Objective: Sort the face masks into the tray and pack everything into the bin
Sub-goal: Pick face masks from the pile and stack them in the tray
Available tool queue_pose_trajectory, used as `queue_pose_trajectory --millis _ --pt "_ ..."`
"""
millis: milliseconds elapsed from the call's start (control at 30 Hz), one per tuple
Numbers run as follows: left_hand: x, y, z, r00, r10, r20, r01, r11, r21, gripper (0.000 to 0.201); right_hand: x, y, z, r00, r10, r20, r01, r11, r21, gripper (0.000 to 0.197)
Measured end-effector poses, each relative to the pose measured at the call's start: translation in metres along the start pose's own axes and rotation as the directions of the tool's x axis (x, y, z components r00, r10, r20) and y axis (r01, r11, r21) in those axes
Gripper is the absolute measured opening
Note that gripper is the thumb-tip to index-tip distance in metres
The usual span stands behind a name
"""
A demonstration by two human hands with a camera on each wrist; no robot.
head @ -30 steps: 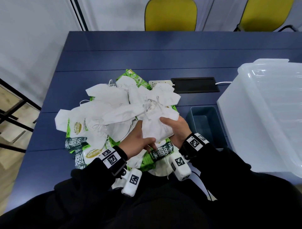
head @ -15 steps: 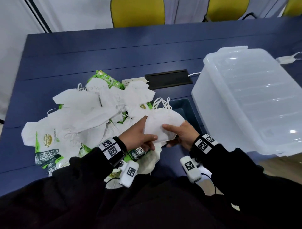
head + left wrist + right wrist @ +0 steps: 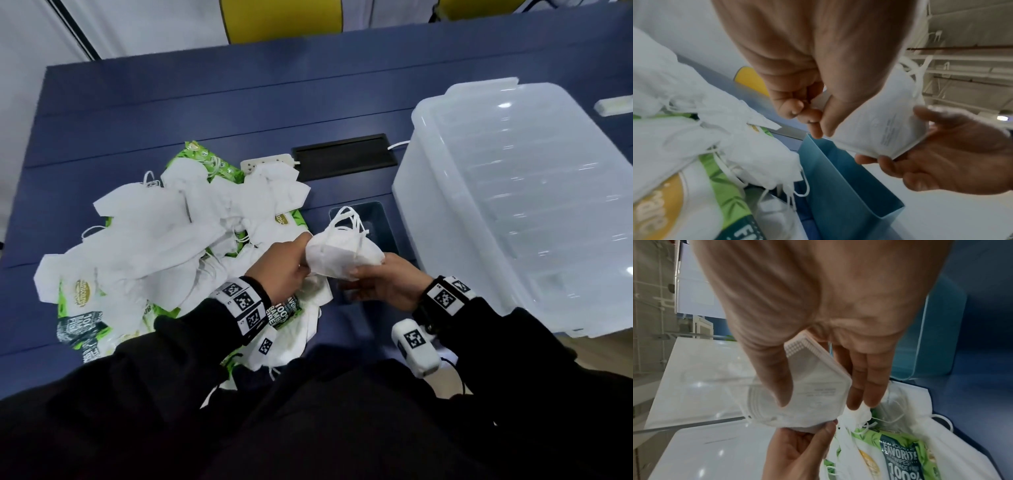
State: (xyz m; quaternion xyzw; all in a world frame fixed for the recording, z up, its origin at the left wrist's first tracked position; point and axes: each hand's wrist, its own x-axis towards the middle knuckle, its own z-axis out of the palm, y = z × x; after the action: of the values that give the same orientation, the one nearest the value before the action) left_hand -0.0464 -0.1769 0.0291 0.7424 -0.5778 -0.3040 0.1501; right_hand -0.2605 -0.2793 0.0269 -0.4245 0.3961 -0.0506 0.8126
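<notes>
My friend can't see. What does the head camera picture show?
Two hands, left hand and right hand, hold a folded white face mask above a small blue tray. A pile of masks lies left; a clear lidded bin stands right, on a blue table.

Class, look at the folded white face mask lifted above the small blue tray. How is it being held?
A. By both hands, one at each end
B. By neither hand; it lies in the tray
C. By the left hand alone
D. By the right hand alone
A: the left hand pinches one end of the folded white face mask and the right hand grips the other, above the small blue tray.
</notes>
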Motion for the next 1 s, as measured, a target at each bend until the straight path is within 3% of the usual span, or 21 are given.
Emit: queue_pose_trajectory --millis 100,167,233,300,433,533,600,667,733,867,933,1000 --pt "0.0 0.0 -0.002 1.0 -0.008 -0.027 0.009 0.998 0.055 0.031 0.004 -0.004 -0.006 0.999 0.019 0.044 -0.017 0.999 -0.049 0.037" --pt "-0.002 0.001 -0.001 0.999 -0.022 -0.028 0.023 0.998 0.066 0.03 0.009 -0.005 -0.008 1.0 -0.019 0.023 0.023 0.978 -0.208 0.023" --pt "-0.004 0.003 0.002 0.999 -0.037 -0.02 0.038 0.997 0.069 0.029 0.014 -0.004 -0.008 0.989 -0.146 0.033 0.142 0.845 -0.515 0.027" --pt "-0.004 0.006 0.006 0.999 -0.052 -0.015 0.052 0.998 0.034 0.028 0.021 0.0 -0.003 0.977 -0.182 0.11 0.208 0.71 -0.673 0.039" --pt "-0.001 0.01 0.01 0.996 -0.08 -0.028 0.078 0.994 -0.075 0.032 0.032 0.012 0.002 0.972 -0.14 0.187 0.227 0.757 -0.613 0.047" --pt "0.004 0.013 0.013 0.996 -0.074 -0.038 0.07 0.992 -0.103 0.036 0.029 0.014 -0.002 0.963 -0.138 0.23 0.246 0.796 -0.553 0.034" --pt "0.009 0.017 0.014 0.998 -0.05 -0.033 0.048 0.997 -0.068 0.031 0.025 0.014 -0.006 0.976 -0.155 0.156 0.215 0.813 -0.541 0.023" --pt "0.016 0.018 0.015 0.999 -0.025 -0.023 0.024 0.999 -0.024 0.025 0.025 0.017 -0.013 0.992 -0.125 0.011 0.116 0.879 -0.462 0.026" --pt "0.023 0.02 0.014 0.999 -0.021 -0.028 0.02 0.999 -0.029 0.016 0.024 0.017 -0.021 0.982 -0.161 -0.099 0.105 0.901 -0.421 0.022" --pt "0.043 0.021 0.008 0.993 -0.023 -0.116 0.021 1.0 -0.017 0.015 0.028 0.013 -0.038 0.899 -0.315 -0.304 0.022 0.727 -0.687 0.036" --pt "0.055 0.018 0.002 0.983 -0.039 -0.179 0.039 0.999 -0.005 0.018 0.041 0.013 -0.04 0.907 -0.226 -0.356 -0.093 0.715 -0.693 0.052" --pt "0.063 0.012 -0.003 0.971 -0.081 -0.227 0.078 0.997 -0.026 0.02 0.056 0.015 -0.035 0.957 -0.064 -0.284 -0.198 0.574 -0.794 0.072"
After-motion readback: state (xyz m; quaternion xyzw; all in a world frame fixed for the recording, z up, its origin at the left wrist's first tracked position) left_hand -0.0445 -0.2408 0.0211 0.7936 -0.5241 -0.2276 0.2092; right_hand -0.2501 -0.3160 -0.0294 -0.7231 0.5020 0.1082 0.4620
